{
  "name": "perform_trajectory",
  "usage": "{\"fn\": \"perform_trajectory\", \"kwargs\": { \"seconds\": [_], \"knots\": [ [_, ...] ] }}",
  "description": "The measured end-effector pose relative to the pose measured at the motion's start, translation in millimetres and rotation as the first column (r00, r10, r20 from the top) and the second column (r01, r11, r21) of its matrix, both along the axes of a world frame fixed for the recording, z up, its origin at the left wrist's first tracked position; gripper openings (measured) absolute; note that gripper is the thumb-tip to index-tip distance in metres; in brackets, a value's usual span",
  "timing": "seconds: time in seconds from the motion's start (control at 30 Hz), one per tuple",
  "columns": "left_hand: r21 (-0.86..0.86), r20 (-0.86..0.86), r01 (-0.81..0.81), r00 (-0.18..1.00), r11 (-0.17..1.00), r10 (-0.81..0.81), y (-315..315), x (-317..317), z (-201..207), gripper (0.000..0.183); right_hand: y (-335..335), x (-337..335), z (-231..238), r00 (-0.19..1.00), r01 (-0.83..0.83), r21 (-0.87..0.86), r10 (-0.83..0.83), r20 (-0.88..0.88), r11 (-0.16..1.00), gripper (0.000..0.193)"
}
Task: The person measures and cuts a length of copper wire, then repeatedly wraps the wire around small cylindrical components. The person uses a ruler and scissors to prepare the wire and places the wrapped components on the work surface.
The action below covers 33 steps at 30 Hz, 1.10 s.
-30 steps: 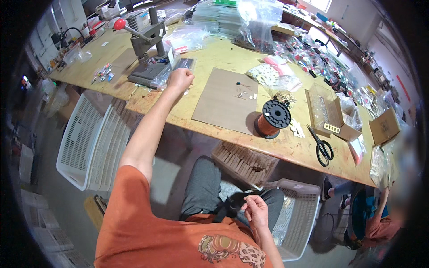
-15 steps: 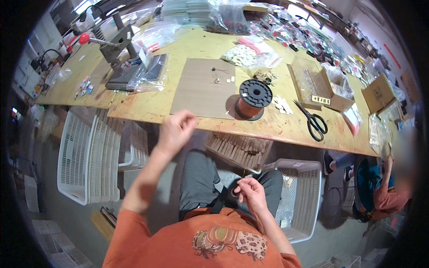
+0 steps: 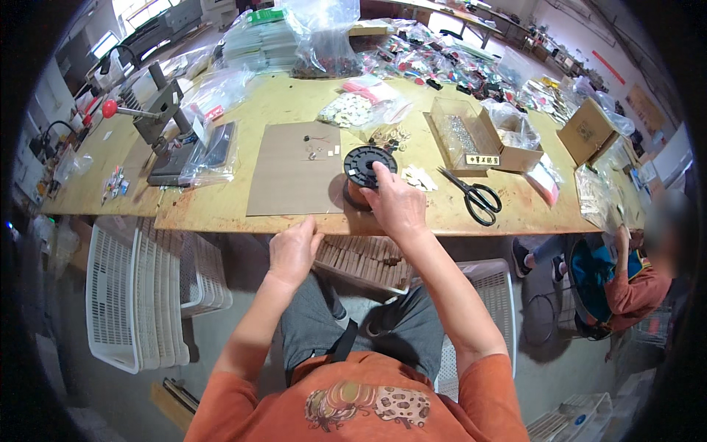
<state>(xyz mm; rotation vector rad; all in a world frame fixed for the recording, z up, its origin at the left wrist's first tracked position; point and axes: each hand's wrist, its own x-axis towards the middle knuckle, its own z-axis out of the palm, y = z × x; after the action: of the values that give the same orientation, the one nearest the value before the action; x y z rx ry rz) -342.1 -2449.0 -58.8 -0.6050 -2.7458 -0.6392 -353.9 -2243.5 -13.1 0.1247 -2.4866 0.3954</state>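
A black spool (image 3: 361, 158) wound with orange-brown wire stands upright near the table's front edge. My right hand (image 3: 400, 206) grips its right side, fingertips over the top flange; the hand hides part of the winding. At the front edge, just below a brown cardboard sheet (image 3: 283, 173), my left hand (image 3: 292, 250) is closed with its fingertips pinched together. Whatever it may hold is too small to make out. Small parts with thin wires (image 3: 315, 154) lie on the sheet. Right of the spool are loose white pieces (image 3: 418, 177) and black-handled scissors (image 3: 477, 197).
A hand press (image 3: 162, 121) with a red-knobbed lever stands at left. A clear box (image 3: 451, 121) of small parts and an open carton (image 3: 515, 136) stand at right. Bagged parts (image 3: 434, 62) cover the back. White baskets (image 3: 121, 295) are below; another person (image 3: 637, 295) sits at right.
My right hand has risen from my lap to the spool and taken hold of it. My left hand has shifted slightly down in the picture. The view has shifted, moving the table leftward.
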Motion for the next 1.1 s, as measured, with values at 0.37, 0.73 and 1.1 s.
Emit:
{"fn": "perform_trajectory", "kwargs": {
  "seconds": [0.37, 0.73, 1.1],
  "knots": [
    [0.19, 0.224, -0.095, 0.973, 0.977, 0.051, 1, 5, -7, 0.025, 15, -9, -9, 0.994, -0.087, 0.295, 0.102, -0.036, 0.952, 0.042],
    [0.266, 0.089, -0.152, 0.987, 0.952, 0.132, 7, 8, -13, 0.03, 19, -11, -16, 0.987, -0.136, 0.335, 0.158, -0.038, 0.932, 0.04],
    [0.21, 0.12, -0.033, 0.993, 0.977, 0.008, 6, -2, -14, 0.023, 25, -7, -16, 0.976, -0.174, 0.381, 0.211, -0.058, 0.908, 0.037]
  ]
}}
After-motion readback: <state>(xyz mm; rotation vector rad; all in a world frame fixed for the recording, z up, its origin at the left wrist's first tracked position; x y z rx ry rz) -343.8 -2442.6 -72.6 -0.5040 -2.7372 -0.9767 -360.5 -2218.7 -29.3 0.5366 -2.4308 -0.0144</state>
